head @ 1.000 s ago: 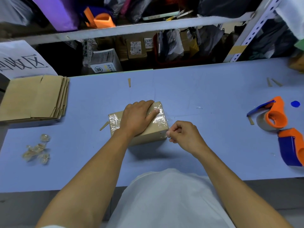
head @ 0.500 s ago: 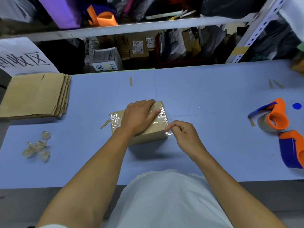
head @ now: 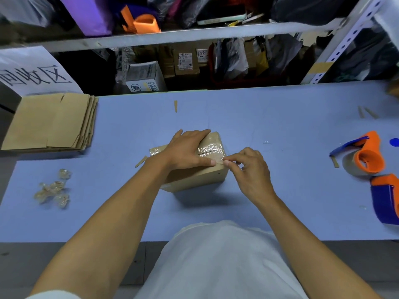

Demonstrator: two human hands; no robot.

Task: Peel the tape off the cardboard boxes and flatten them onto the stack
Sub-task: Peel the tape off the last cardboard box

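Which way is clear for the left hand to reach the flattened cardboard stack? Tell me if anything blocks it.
Probably yes. The left hand presses on the taped cardboard box, and only bare blue table lies between it and the flattened cardboard stack at far left.

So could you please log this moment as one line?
left hand presses taped cardboard box | right hand pinches tape at edge | flattened stack waiting
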